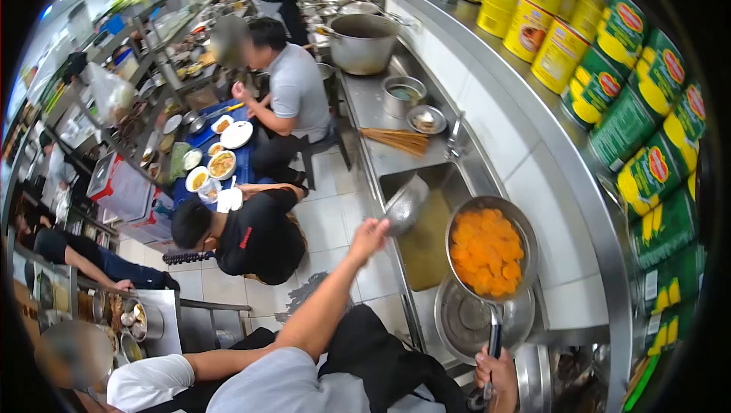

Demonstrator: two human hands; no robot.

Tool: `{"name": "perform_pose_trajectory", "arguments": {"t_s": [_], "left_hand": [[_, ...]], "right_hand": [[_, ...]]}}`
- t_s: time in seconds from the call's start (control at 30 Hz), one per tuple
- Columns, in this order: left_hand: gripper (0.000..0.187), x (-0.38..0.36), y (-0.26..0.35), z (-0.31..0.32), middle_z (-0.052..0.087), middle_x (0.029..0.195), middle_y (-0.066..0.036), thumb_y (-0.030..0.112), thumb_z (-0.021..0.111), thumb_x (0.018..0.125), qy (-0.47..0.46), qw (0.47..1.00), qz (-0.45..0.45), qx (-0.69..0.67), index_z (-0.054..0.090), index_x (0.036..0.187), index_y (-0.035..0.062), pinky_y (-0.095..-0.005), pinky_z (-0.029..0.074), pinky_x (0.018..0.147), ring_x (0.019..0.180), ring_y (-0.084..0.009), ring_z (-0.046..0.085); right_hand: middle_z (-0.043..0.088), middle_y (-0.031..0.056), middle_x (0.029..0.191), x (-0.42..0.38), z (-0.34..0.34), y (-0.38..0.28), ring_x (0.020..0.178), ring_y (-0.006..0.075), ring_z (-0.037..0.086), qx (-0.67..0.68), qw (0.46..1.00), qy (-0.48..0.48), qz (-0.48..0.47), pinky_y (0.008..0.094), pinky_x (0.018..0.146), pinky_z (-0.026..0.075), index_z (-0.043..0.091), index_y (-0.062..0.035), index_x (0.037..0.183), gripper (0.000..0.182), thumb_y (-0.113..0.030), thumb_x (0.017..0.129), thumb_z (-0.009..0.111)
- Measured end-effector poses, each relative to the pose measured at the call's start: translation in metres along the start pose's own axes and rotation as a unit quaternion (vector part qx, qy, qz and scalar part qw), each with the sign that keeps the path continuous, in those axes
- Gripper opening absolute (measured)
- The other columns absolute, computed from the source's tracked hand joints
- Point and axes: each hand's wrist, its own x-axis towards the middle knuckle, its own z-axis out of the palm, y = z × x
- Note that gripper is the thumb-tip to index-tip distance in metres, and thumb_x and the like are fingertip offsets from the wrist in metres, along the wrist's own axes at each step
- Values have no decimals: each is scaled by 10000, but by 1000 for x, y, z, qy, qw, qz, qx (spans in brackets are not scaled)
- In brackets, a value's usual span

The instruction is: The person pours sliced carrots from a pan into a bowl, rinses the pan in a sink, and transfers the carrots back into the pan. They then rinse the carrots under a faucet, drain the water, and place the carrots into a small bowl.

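Note:
My right hand (495, 375) is closed around the dark handle of a metal frying pan (531, 242). Orange round slices, which look like carrot (487, 251), fill the pan. It is held beside the sink (438, 261), above a round metal pan or lid (461, 318). My left hand (369, 242), a little blurred, grips a shiny metal bowl-shaped utensil (407, 206). That utensil tilts over the sink, which holds cloudy yellowish water. Whether it is a bowl, ladle or strainer I cannot make out.
A large pot (363, 46), a smaller pot (403, 95) and wooden sticks (394, 140) lie along the steel counter. Cans (632, 120) line the shelf at right. Two people sit by a blue table (199, 137); a co-worker's white sleeve (152, 382) is close at left.

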Motion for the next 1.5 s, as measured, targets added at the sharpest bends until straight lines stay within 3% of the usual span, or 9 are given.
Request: {"name": "perform_pose_trajectory", "arguments": {"t_s": [0.17, 0.33, 0.6, 0.77, 0.83, 0.87, 0.97, 1.23, 1.5], "left_hand": [[374, 63, 40, -37, 621, 866, -176, 311, 811, 773, 129, 844, 298, 426, 600, 937, 50, -430, 502, 659, 780, -323, 622], [420, 137, 46, -53, 525, 1063, -208, 269, 815, 771, 132, 842, 239, 465, 544, 1043, 97, -515, 503, 768, 902, -458, 597], [410, 200, 45, -58, 541, 1174, -226, 344, 656, 845, 131, 876, 171, 431, 537, 1083, 31, -500, 463, 907, 1040, -441, 580], [512, 226, 51, -64, 646, 975, -265, 306, 657, 857, 193, 888, 107, 403, 450, 1233, 26, -506, 478, 872, 940, -456, 623], [573, 246, 37, -73, 655, 868, -234, 240, 638, 873, 218, 922, 13, 319, 359, 1316, 8, -476, 547, 726, 740, -392, 669], [562, 236, 61, -67, 657, 832, -202, 147, 582, 896, 165, 964, -70, 196, 311, 1376, 37, -400, 574, 543, 592, -282, 675], [527, 240, 57, -72, 661, 837, -183, 87, 515, 916, 34, 986, -120, 110, 309, 1400, 93, -334, 554, 426, 508, -202, 652], [764, 177, 84, -17, 675, 704, -197, 71, 464, 893, -49, 935, 23, 352, 103, 1558, 180, -388, 579, 533, 505, -255, 664], [789, 144, 90, 38, 687, 723, -219, 79, 470, 875, -145, 926, -2, 348, 78, 1558, 116, -400, 580, 527, 527, -289, 678]], "right_hand": [[411, 1, 540, 28, 1, -6, 389, 109, 428, 19, 999, -41, 10, 290, 362, 371, 472, -77, 925, 185, -22, 875, 642], [416, 21, 533, 56, 16, -15, 402, 129, 438, 10, 999, -32, 20, 304, 395, 380, 466, -68, 931, 200, -28, 881, 656], [430, 21, 539, 99, 53, -21, 411, 126, 451, -4, 999, 3, 34, 295, 401, 395, 469, -66, 918, 208, -37, 871, 669], [433, 24, 536, 122, 76, -22, 406, 125, 448, 3, 999, 19, 31, 291, 392, 387, 467, -63, 914, 203, -32, 871, 663], [437, 24, 546, 131, 82, -23, 405, 124, 447, 9, 1000, 14, 23, 291, 390, 389, 468, -64, 915, 195, -29, 877, 656], [446, 23, 558, 133, 86, -25, 407, 120, 448, 6, 999, 18, 26, 290, 389, 392, 467, -68, 914, 190, -29, 883, 650], [456, 23, 569, 143, 84, -20, 410, 116, 448, 37, 999, -6, 30, 289, 388, 394, 463, -74, 907, 193, -33, 884, 650], [452, 6, 542, 149, 91, -28, 415, 105, 445, 3, 999, 22, 30, 272, 403, 374, 454, -84, 848, 202, -71, 889, 652], [466, 3, 554, 156, 99, -39, 434, 99, 450, -47, 997, 55, 30, 268, 407, 381, 449, -80, 864, 193, -74, 865, 642]]}}
